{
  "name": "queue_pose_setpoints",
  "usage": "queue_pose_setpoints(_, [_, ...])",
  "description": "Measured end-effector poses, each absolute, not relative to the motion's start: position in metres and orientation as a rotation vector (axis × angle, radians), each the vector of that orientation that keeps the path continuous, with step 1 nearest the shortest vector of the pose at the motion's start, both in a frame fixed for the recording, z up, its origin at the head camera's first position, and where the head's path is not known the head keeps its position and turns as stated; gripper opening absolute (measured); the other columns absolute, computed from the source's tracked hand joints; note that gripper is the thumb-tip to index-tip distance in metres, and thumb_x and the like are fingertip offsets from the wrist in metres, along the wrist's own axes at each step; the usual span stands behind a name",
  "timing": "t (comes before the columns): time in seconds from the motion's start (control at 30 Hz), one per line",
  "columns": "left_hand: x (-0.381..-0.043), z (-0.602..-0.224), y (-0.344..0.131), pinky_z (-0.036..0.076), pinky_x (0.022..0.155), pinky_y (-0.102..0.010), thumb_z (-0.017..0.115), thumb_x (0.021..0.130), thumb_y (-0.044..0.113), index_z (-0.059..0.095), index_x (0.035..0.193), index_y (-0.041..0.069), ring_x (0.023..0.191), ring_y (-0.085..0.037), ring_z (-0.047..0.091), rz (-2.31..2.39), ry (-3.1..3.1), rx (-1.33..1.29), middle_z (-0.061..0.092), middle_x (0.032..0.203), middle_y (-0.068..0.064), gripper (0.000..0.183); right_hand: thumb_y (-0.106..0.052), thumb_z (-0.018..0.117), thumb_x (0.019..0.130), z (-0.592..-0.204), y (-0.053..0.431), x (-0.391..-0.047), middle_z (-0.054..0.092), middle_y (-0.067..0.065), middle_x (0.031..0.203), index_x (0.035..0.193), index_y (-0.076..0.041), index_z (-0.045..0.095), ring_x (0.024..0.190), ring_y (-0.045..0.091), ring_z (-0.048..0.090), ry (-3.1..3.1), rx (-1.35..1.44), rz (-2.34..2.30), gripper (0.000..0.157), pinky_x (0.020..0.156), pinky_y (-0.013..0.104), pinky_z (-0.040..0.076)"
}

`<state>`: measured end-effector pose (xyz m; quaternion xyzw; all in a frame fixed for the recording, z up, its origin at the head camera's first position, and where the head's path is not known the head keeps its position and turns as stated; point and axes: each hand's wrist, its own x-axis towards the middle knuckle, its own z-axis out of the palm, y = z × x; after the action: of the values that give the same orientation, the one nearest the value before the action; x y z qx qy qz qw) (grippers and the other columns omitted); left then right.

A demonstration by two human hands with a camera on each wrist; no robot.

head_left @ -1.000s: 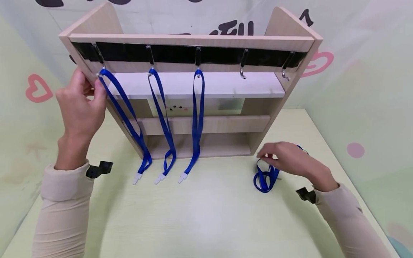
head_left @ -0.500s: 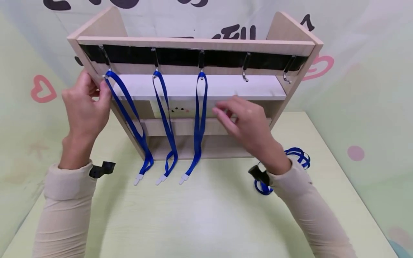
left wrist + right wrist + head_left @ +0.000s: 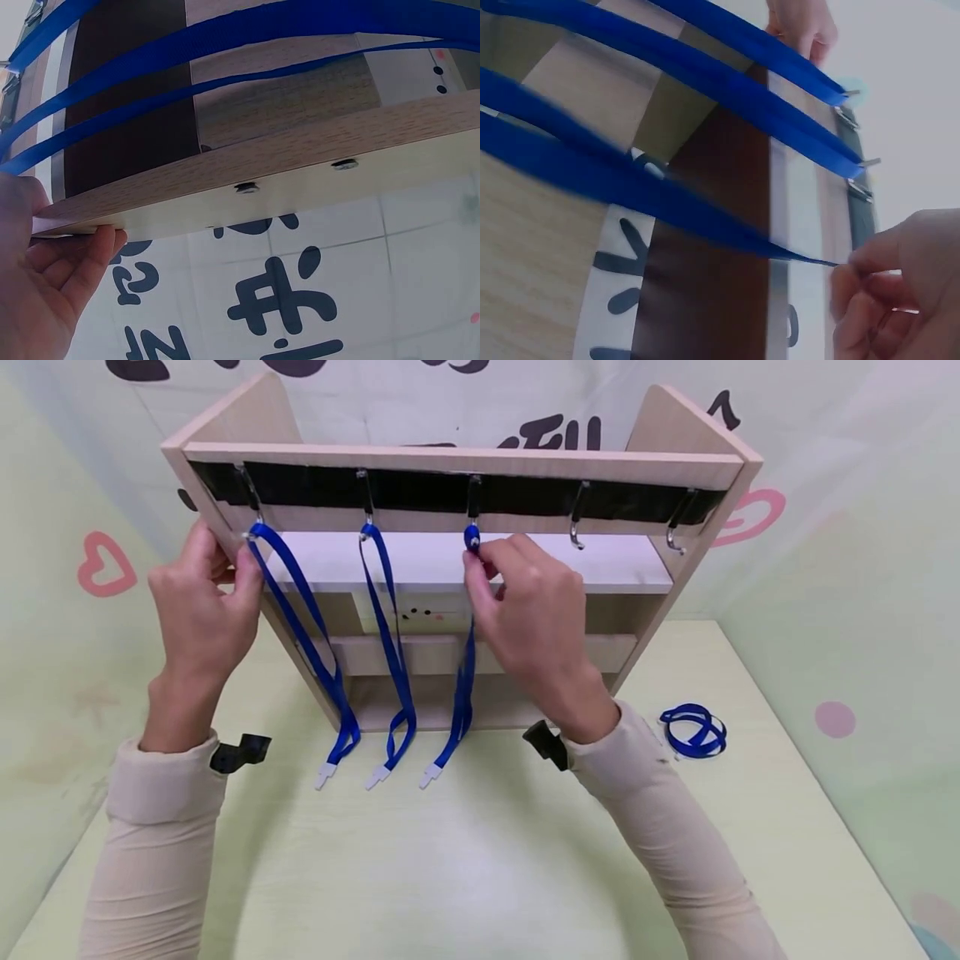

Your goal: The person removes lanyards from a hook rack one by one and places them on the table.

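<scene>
Three blue lanyards hang by their loops from hooks on a small wooden shelf [image 3: 435, 448], white clips at their lower ends. My right hand [image 3: 532, 610] pinches the third lanyard [image 3: 464, 689] just under its hook [image 3: 474, 497]; the right wrist view shows its strap running taut into my fingertips. With thumb and fingers on opposite faces, my left hand [image 3: 204, 610] grips the shelf's left side panel [image 3: 300, 154]. Close beside that hand hangs the first lanyard [image 3: 300, 602], and the second lanyard [image 3: 390, 635] hangs between the hands.
Two bare hooks, a fourth hook [image 3: 577, 518] and a fifth hook [image 3: 677, 522], are to the right. A coiled blue lanyard [image 3: 693, 732] lies on the pale table [image 3: 450, 877] at the right. My right forearm covers the spot where another coil was seen. A printed backdrop [image 3: 840, 527] surrounds the table.
My right hand has left the coiled lanyards on the table, moved up and left, and taken hold of the third hanging lanyard near its hook. The left hand keeps its grip on the panel.
</scene>
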<state>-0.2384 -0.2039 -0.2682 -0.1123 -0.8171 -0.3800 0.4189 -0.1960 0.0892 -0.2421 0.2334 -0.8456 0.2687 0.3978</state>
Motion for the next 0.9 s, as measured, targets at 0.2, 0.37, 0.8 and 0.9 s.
queue_pose_setpoints(0.2, [-0.240,-0.268,-0.203,0.045,0.072,-0.001,0.052,0.095,0.013,0.064,0.111,-0.009,0.078,0.028,0.052,-0.960,-2.049,-0.282,0.074,0.097,-0.020,0.030,-0.001,0.064,0.092,-0.235,0.116,-0.184,0.066,0.014,0.076,0.089,0.009,0.072,0.057,0.012,0.052,-1.912,0.827,1.118,0.013,0.051,0.018,0.042])
queue_pose_setpoints(0.37, [-0.240,-0.268,-0.204,0.045,0.072,-0.001,0.052,0.095,0.015,0.064,0.111,-0.009,0.077,0.028,0.050,-0.957,-2.049,-0.266,0.074,0.097,-0.021,0.031,0.004,0.066,0.088,-0.228,0.142,-0.168,0.070,0.006,0.080,0.090,0.012,0.071,0.050,0.014,0.053,-1.807,0.738,1.440,0.009,0.047,0.021,0.043])
queue_pose_setpoints(0.8, [-0.240,-0.268,-0.203,0.044,0.071,-0.001,0.052,0.095,0.014,0.064,0.110,-0.009,0.075,0.027,0.050,-0.963,-2.057,-0.253,0.074,0.097,-0.022,0.030,0.015,0.065,0.083,-0.262,0.176,-0.165,0.070,0.007,0.076,0.094,0.009,0.071,0.055,0.005,0.058,-2.116,1.048,1.190,0.014,0.050,0.015,0.048])
queue_pose_setpoints(0.9, [-0.241,-0.268,-0.203,0.044,0.071,-0.001,0.052,0.095,0.014,0.065,0.110,-0.009,0.074,0.027,0.051,-0.972,-2.057,-0.249,0.074,0.098,-0.022,0.030,0.013,0.065,0.083,-0.285,0.177,-0.168,0.070,0.005,0.076,0.096,0.003,0.072,0.056,0.004,0.057,-2.230,1.320,1.191,0.018,0.046,0.014,0.044])
